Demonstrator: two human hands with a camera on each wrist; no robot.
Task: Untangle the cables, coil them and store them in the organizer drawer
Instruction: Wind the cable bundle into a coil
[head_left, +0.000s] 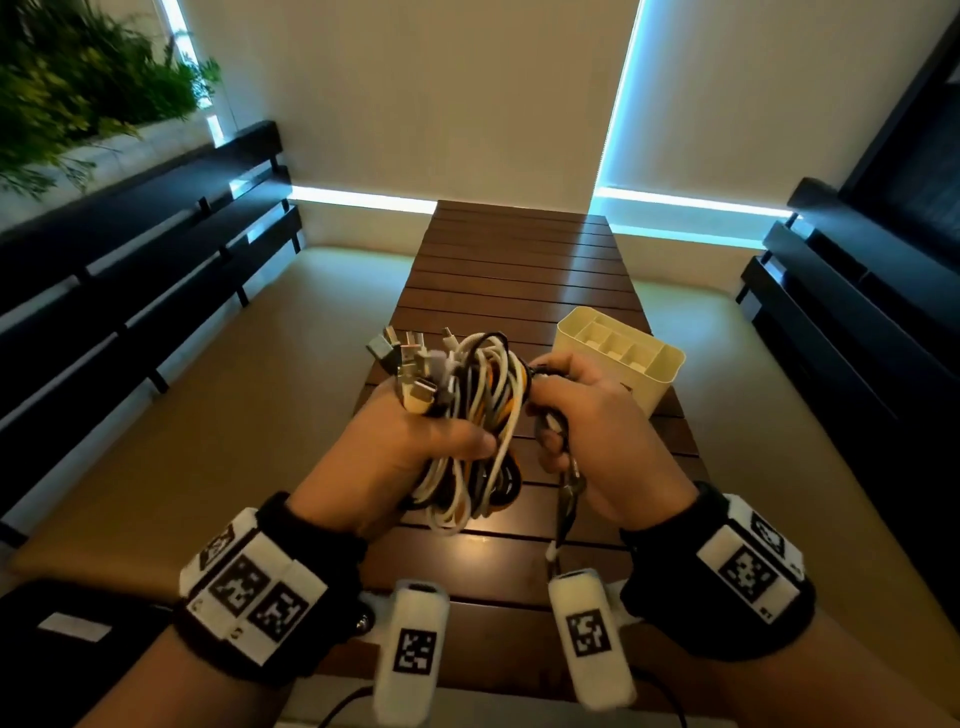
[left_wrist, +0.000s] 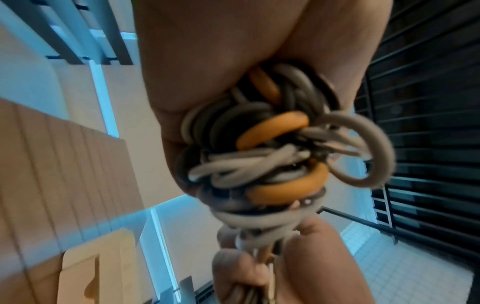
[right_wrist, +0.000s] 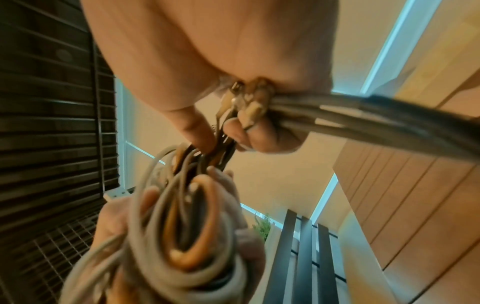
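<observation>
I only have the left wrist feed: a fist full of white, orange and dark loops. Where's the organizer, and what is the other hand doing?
Observer: The cream organizer stands on the slatted wooden table, to the right of and beyond the hands, its compartments showing nothing inside.
Operator: And the right hand?
Observer: The right hand pinches a few cable ends at the bundle's right edge; the right wrist view shows small connectors against its fingers.
Operator: Is the bundle resting on the table?
Observer: No. The left hand holds the cable bundle in the air above the table, with a cluster of USB plugs sticking out at the top.
</observation>
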